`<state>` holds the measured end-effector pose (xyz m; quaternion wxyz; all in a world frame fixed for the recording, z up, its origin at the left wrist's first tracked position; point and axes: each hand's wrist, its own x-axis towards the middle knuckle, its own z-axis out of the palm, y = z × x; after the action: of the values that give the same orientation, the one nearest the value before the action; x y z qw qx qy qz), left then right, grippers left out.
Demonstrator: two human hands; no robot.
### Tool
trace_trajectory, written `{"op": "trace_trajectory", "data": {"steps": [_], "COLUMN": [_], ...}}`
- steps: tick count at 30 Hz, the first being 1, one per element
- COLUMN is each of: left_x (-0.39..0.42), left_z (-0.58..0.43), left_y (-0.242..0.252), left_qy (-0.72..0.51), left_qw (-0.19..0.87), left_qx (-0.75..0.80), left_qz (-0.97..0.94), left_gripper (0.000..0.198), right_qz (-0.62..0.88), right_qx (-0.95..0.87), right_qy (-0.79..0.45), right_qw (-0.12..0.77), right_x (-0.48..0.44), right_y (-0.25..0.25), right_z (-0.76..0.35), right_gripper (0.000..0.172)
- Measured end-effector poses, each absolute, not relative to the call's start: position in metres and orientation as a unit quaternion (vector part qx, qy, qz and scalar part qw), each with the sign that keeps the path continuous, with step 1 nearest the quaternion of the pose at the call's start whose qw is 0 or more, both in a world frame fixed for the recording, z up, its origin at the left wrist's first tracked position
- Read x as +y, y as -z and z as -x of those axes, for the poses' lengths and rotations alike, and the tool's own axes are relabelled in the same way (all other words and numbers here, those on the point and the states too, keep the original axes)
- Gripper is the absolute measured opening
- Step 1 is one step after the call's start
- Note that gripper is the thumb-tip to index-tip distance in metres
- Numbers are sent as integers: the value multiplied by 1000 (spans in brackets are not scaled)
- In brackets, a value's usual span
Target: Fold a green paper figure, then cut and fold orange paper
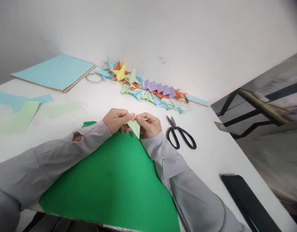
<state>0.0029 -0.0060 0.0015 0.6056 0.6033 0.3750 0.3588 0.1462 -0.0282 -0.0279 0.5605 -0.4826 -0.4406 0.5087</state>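
Between my two hands is a small folded piece of light green paper (135,128), pointed at its lower end. My left hand (117,120) pinches it from the left with thumb and fingers. From the right, my right hand (149,125) grips its other side, the thumb close to my left thumb. Some of the paper is hidden behind the fingers. Both hands are over the far end of a green sheet (110,180). Right of my right hand lies a pair of black-handled scissors (179,132), blades slightly parted.
Folded paper figures (120,73) in several colours are heaped by the wall, beside a purple folded row (160,88). A stack of coloured paper (56,72) and a tape roll (93,77) lie left. Green paper strips (25,116) are at far left, a black phone (247,203) at right.
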Motion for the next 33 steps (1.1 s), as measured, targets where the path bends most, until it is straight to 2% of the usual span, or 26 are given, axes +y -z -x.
{"op": "trace_trajectory", "data": {"steps": [3, 8, 19, 21, 25, 29, 33], "left_x": [-5, -4, -4, -3, -1, -1, -1], "left_z": [-2, 2, 0, 0, -1, -3, -1], "left_y": [0, 1, 1, 3, 6, 4, 4], "left_qy": [-374, -401, -428, -438, -464, -464, -441], "left_qw": [616, 565, 556, 549, 556, 587, 605], "left_qx": [375, 348, 399, 402, 398, 403, 385], "left_qz": [-583, -632, -590, -588, -563, -527, -540], "left_gripper": [39, 27, 24, 23, 26, 42, 46], "right_qz": [479, 478, 483, 487, 479, 490, 502], "right_qx": [-436, -436, -416, -423, -413, -409, -413], "right_qy": [-479, -433, -475, -470, -469, -483, -483], "right_qw": [593, 628, 606, 603, 617, 599, 586], "right_x": [-27, -27, -31, -30, -30, -29, -31], "right_y": [29, 25, 21, 22, 22, 21, 19], "right_z": [-146, -145, -142, -142, -142, -141, -140], "right_gripper": [30, 25, 26, 32, 45, 43, 43]}}
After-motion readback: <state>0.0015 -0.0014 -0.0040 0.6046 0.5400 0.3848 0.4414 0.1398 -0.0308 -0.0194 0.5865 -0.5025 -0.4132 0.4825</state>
